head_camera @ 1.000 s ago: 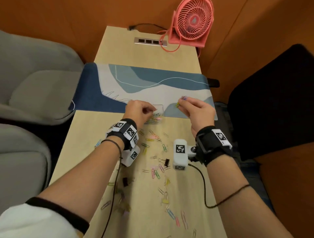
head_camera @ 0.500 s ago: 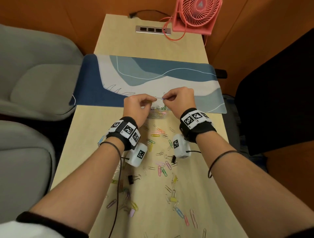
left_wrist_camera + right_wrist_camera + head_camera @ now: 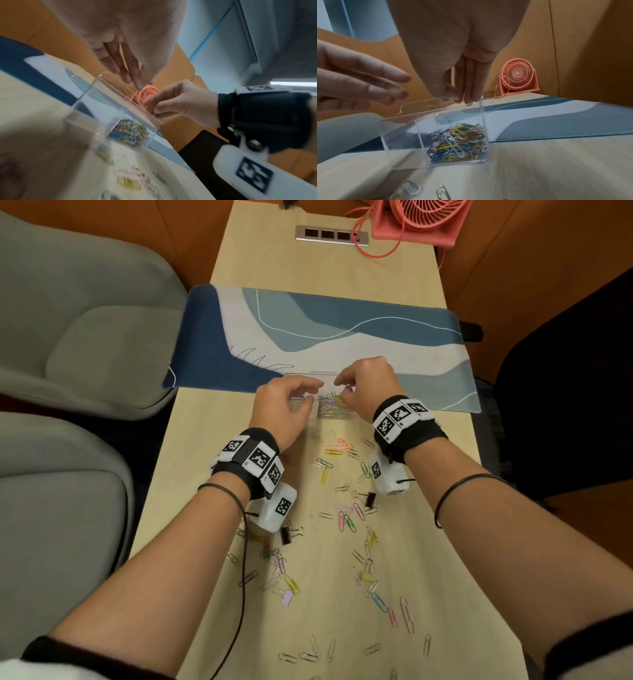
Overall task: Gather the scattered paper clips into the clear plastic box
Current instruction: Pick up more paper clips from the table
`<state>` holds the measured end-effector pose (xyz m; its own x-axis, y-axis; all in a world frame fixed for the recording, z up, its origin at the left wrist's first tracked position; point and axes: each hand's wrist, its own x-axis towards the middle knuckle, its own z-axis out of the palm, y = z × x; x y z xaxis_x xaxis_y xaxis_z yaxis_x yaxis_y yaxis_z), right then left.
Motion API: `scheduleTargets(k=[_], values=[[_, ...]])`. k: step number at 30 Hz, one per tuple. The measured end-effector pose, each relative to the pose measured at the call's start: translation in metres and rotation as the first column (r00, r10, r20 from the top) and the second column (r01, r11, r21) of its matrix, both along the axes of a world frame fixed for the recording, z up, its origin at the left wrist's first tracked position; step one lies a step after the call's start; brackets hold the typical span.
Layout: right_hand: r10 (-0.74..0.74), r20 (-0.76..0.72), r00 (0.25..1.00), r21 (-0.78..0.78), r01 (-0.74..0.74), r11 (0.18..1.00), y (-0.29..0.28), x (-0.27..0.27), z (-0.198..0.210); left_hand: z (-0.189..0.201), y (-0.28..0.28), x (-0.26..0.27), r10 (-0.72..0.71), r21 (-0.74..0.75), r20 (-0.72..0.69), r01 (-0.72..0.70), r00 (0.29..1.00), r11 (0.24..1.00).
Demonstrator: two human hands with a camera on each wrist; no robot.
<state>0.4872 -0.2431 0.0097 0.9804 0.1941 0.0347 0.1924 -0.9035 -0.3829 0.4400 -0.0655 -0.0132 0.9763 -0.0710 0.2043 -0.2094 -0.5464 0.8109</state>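
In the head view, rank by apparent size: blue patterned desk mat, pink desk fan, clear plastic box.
1. Blue patterned desk mat, largest.
2. Pink desk fan, cropped by the frame's top edge.
3. Clear plastic box, smallest, partly covered by both hands.

A pale wood grain is shown by the bench (image 3: 191, 508). The mat (image 3: 342, 337) is patterned in navy, slate blue and off-white, crossed by thin white lines. Blue, yellow, orange, green and silver paper clips (image 3: 457, 142) are seen in the clear plastic box (image 3: 400, 136). The fan (image 3: 517, 78) is coral pink. Black-and-white square markers are carried on the black wrist straps (image 3: 411, 422).
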Motion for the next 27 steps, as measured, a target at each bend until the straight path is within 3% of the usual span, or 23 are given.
scheduleTargets(k=[5,9,14,18,20,23,27], values=[[-0.02,0.029,0.999,0.017,0.02,1.0,-0.007,-0.014,0.007,-0.01,0.001,-0.055,-0.045,0.046,0.025,0.044,0.999,0.998],[-0.065,0.058,0.996,0.102,0.058,0.993,-0.026,-0.06,0.01,-0.019,-0.004,-0.115,-0.229,0.102,-0.122,0.241,0.966,0.965],[0.131,-0.114,0.985,0.085,-0.122,0.989,-0.047,-0.16,-0.015,-0.027,0.001,-0.207,-0.341,0.084,-0.302,0.382,0.89,0.92],[0.233,-0.211,0.949,-0.022,-0.242,0.97,-0.061,-0.223,-0.046,-0.031,0.018,-0.267,-0.356,0.109,-0.409,0.432,0.841,0.895],[0.203,-0.219,0.954,-0.056,-0.22,0.974,-0.07,-0.246,-0.057,-0.034,0.027,-0.289,-0.343,0.143,-0.465,0.451,0.817,0.881],[0.061,-0.18,0.982,-0.041,-0.069,0.997,-0.08,-0.282,-0.065,-0.041,0.037,-0.314,-0.323,0.18,-0.533,0.478,0.782,0.86],[0.041,-0.154,0.987,-0.017,-0.045,0.999,-0.074,-0.333,-0.067,-0.05,0.032,-0.343,-0.297,0.137,-0.475,0.404,0.828,0.905]])
